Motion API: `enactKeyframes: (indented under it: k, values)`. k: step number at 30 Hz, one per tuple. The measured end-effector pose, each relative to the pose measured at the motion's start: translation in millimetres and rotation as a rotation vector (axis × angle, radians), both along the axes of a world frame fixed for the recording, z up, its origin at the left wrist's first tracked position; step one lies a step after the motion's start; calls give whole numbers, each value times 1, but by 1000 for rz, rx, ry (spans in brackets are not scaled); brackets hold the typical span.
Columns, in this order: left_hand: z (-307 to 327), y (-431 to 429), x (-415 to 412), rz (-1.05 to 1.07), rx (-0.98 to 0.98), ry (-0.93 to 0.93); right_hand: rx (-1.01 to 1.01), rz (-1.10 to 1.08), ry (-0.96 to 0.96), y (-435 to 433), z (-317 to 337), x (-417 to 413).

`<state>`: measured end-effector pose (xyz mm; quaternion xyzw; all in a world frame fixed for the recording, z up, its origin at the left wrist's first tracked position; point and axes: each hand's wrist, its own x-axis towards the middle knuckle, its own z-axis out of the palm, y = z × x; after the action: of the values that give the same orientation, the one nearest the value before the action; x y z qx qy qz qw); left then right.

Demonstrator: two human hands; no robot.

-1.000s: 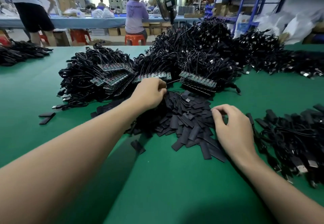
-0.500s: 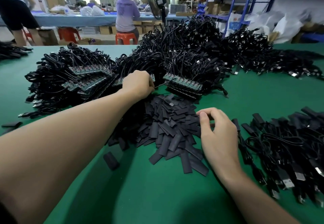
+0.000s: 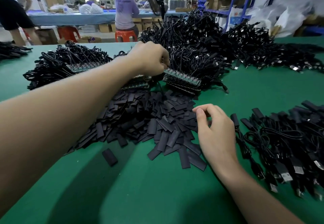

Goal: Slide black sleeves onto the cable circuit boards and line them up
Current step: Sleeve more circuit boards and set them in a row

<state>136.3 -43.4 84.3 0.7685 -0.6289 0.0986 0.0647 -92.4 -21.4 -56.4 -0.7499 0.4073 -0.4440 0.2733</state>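
A heap of flat black sleeves (image 3: pixel 157 118) lies in the middle of the green table (image 3: pixel 157 188). Behind it, rows of green circuit boards (image 3: pixel 182 79) sit at the ends of black cables (image 3: pixel 192 48). My left hand (image 3: pixel 149 59) reaches over the heap and pinches a thin black cable beside the left end of a board row, fingers curled. My right hand (image 3: pixel 215 129) hovers at the heap's right edge, thumb and forefinger curved toward each other with no sleeve visibly between them.
A pile of cables with sleeves fitted (image 3: pixel 289 145) lies at the right. More cable heaps (image 3: pixel 263 52) stretch across the back, and another row of boards (image 3: pixel 78 66) sits at the left. One loose sleeve (image 3: pixel 109 157) lies apart. People work at a far table.
My left hand has lifted up and away from the sleeve heap, pulling a cable with it. My right hand has stayed at the heap's right edge, its fingers opening slightly.
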Motion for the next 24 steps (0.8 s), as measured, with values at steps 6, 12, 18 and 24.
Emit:
enactKeyframes:
  k: [6,12,18,24]
  values:
    - [44,-30,-9,66,320,728,3,-2,-1,-2,-2,0]
    - [26,-65,-9,121,-197,1832,7,-9,4,-4,-2,0]
    - [-25,-65,-2,266,-169,1199,31,5,5,-5,-2,0]
    - [-60,-51,2,342,36,939,26,11,10,-5,-2,0]
